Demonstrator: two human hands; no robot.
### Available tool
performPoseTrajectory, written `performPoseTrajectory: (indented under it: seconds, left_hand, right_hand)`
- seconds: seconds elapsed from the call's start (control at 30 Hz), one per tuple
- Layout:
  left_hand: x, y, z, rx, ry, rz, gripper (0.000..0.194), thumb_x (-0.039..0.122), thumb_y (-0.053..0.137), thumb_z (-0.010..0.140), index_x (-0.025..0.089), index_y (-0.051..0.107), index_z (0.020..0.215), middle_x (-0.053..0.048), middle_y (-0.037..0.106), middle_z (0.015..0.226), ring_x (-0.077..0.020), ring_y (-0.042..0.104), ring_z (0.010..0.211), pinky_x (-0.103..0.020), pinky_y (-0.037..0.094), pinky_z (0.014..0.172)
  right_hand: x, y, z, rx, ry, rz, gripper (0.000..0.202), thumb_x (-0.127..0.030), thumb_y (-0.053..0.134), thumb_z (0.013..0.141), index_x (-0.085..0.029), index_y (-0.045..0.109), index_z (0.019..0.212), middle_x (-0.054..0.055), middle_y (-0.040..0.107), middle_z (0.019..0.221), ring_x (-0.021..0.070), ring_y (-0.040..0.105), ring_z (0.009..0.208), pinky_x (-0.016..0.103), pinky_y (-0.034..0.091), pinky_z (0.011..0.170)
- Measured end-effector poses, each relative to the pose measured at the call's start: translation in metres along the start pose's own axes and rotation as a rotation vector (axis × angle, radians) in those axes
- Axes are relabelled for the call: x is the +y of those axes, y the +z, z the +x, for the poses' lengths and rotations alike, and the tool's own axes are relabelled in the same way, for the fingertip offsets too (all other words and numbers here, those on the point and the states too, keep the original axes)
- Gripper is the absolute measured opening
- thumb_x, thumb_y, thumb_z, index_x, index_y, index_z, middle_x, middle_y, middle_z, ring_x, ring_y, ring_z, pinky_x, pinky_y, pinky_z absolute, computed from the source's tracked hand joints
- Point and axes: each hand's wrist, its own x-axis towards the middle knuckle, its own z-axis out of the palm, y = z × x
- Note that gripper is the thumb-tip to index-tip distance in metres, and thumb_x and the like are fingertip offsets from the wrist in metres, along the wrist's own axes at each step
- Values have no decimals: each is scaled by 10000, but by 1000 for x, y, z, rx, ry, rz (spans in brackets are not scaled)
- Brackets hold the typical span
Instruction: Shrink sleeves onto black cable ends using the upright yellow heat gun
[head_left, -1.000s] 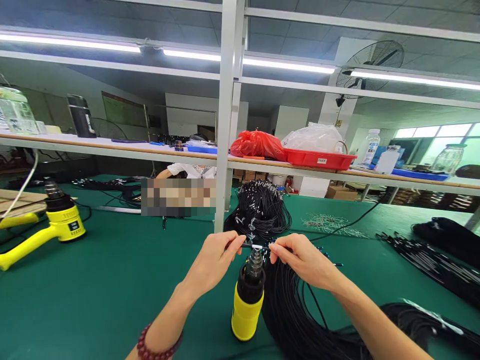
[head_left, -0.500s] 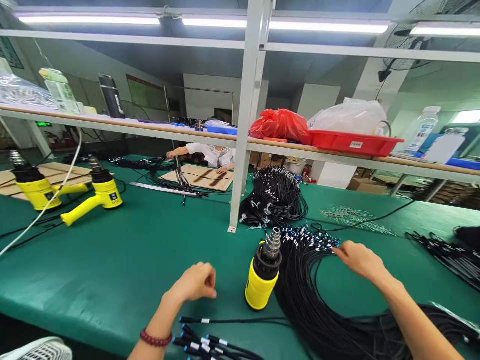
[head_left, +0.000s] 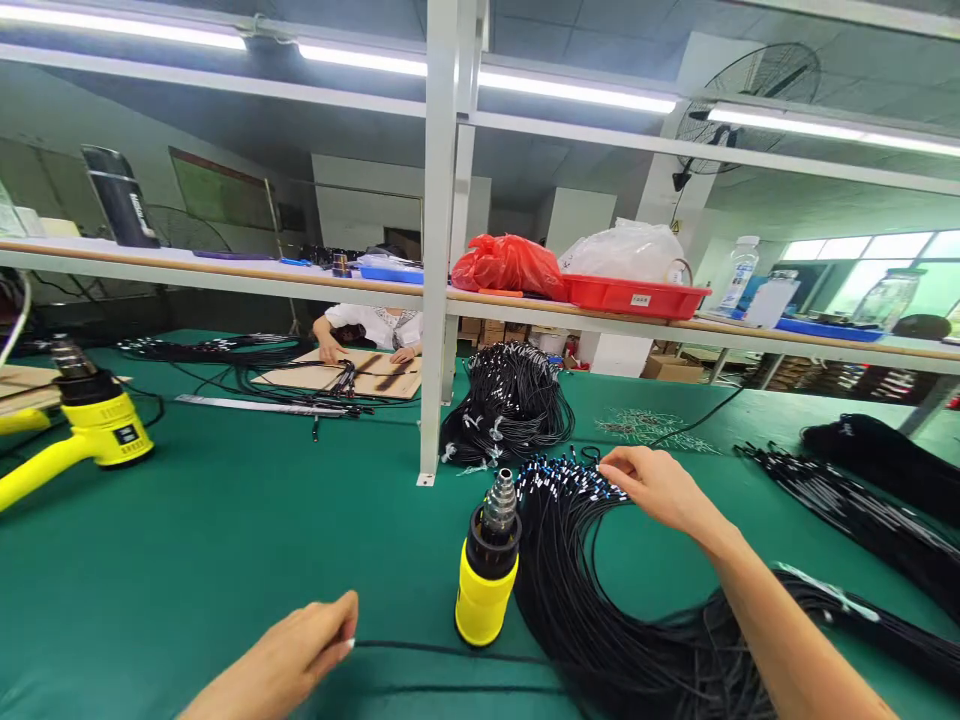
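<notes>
My left hand (head_left: 289,655) lies low on the green table (head_left: 225,540), in front of the yellow heat gun (head_left: 486,570) and off to its left. Thumb and forefinger are pinched on the white-marked end of a single black cable (head_left: 442,652), which runs flat along the table from my fingertips past the foot of the heat gun. The heat gun stands upright on its base, metal nozzle pointing up.

My right hand (head_left: 660,485) reaches out behind the heat gun and to its right, fingers curled down onto the blue-and-white tips of the big cable bundle (head_left: 592,610). The fingertips touch those tips; I cannot tell whether they have closed on one cable or only rest on the bunch. The bundle loops from just beside the heat gun out to the right and under my forearm.

Behind the heat gun a white post (head_left: 439,250) rises from the table to a shelf, and a second heap of black cables (head_left: 510,405) sits right of the post's foot. Far to the left of the heat gun another yellow heat gun (head_left: 82,430) lies on the table. Beyond the post, another person's hands (head_left: 330,352) press on a cardboard sheet (head_left: 360,372). Up on the shelf sit a red bag (head_left: 510,268) and a red tray (head_left: 637,296).
</notes>
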Motion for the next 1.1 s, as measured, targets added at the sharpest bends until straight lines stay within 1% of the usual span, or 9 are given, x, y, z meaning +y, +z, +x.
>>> performPoseTrajectory:
  seconds: [0.1, 0.2, 0.4, 0.47, 0.53, 0.7, 0.87, 1.0, 1.1]
  left_hand:
    - [9, -36, -21, 52, 46, -67, 327, 468, 281, 956, 221, 494, 929, -13, 579, 951, -161, 529, 860, -245, 403, 785]
    - [36, -69, -38, 180, 147, -53, 316, 494, 326, 952, 241, 514, 932, 4, 567, 927, -138, 511, 815, -209, 397, 762]
    - [133, -116, -50, 491, 490, 94, 251, 405, 360, 972, 233, 520, 885, 15, 551, 847, -135, 483, 732, -234, 362, 682]
    - [158, -123, -45, 551, 543, 99, 241, 366, 335, 986, 234, 517, 899, 19, 550, 856, -137, 485, 765, -246, 356, 712]
    - [172, -125, -37, 569, 558, 83, 241, 358, 325, 988, 235, 515, 905, 20, 554, 854, -143, 488, 777, -256, 352, 720]
    - [168, -119, -14, 537, 501, 62, 315, 453, 327, 966, 235, 539, 884, 6, 572, 831, -170, 483, 762, -287, 329, 706]
    - [158, -113, 3, 545, 425, 47, 343, 462, 388, 946, 203, 526, 769, 13, 544, 725, -154, 449, 696, -277, 291, 639]
    - [160, -109, 14, 538, 321, -33, 414, 491, 443, 913, 173, 412, 649, 25, 461, 626, -126, 364, 598, -259, 235, 550]
    - [160, -106, 20, 527, 334, -154, 450, 518, 389, 928, 169, 380, 643, 30, 430, 616, -115, 324, 576, -249, 227, 529]
  right_hand:
    - [-22, -18, -16, 95, -111, 112, 268, -379, 451, 919, -211, 659, 896, 16, 672, 830, 171, 595, 742, 263, 388, 650]
    - [-53, -35, -39, 110, -250, 241, 264, -391, 451, 934, -223, 652, 902, 0, 659, 830, 150, 582, 745, 251, 393, 651]
    - [-110, -50, -81, -156, -542, 520, 235, -356, 430, 977, -267, 546, 1161, -26, 610, 1099, 106, 541, 1001, 208, 400, 872]
    - [-119, -47, -85, -282, -563, 583, 227, -348, 378, 997, -238, 504, 1151, -9, 603, 1057, 106, 537, 960, 217, 406, 852]
    - [-122, -42, -84, -330, -524, 637, 228, -359, 325, 1010, -201, 487, 1038, -6, 581, 910, 99, 520, 814, 212, 414, 737]
    - [-117, -32, -65, -67, -438, 596, 280, -374, 389, 983, -166, 444, 803, -19, 454, 720, 97, 352, 648, 222, 304, 574]
    - [-107, -23, -48, -8, -391, 575, 283, -356, 456, 936, -155, 428, 739, -21, 420, 676, 89, 313, 602, 213, 265, 513]
    - [-100, -13, -37, 53, -343, 507, 301, -382, 506, 894, -160, 411, 715, -28, 424, 646, 88, 322, 586, 210, 263, 509]
    - [-99, -7, -30, 87, -315, 466, 311, -394, 526, 872, -161, 410, 700, -31, 431, 616, 85, 326, 560, 209, 254, 504]
